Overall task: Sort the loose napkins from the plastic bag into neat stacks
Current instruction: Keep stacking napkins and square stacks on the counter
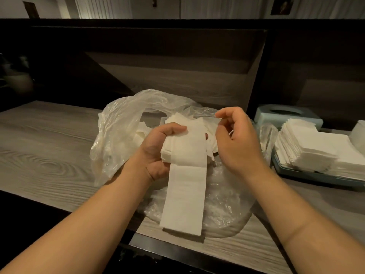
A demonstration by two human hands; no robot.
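**Napkins in hand, bag behind**

Nearest us, on the wood-grain tabletop, one unfolded napkin hangs down in a long strip from the bundle of napkins that our left hand grips, thumb over the top and fingers curled beneath. Just beside it, our right hand hovers with loosely curled fingers, and we cannot tell whether its fingertips pinch a sheet. Under and behind both hands lies the clear plastic bag, with more loose napkins inside. To the right, well apart, a neat stack sits on a blue tray, with a tissue box behind it.

We judge the sheets to be light, soft and easily creased or torn. They are best squared by their edges and held flat across the bundle's middle.
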